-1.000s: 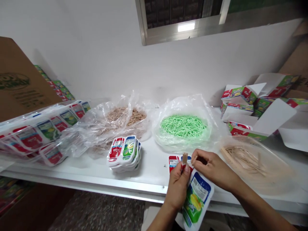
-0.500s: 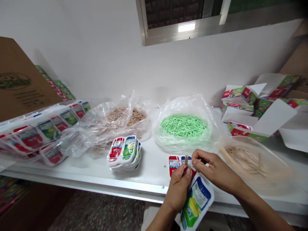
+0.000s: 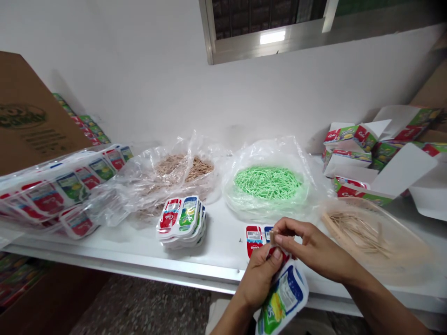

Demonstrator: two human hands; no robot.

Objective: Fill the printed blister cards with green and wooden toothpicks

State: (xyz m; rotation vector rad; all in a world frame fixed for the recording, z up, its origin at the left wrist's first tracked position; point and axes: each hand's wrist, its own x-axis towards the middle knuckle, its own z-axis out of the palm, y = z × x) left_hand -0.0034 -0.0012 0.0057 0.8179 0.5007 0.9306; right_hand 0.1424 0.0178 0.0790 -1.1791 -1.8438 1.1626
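My left hand is closed around a twin candy packet, tilted below the table edge. Its green and blue half faces up, and my fingers partly cover the red half. At the packet's upper end, brown sticks poke up, pinched by the thumb and fingertips of my right hand; their exact number is hard to make out. Just behind my hands, another twin packet lies on the white table, partly covered. Left of it stands a small stack of twin packets.
Clear bags hold green sticks and brown sticks. On the right, a plastic tray contains loose brown sticks, with open printed boxes behind. Bagged packets and a cardboard box occupy the left.
My right fingertips have moved left onto the brown sticks, which stood uncovered before. The packet in my left hand has shifted slightly down and left.
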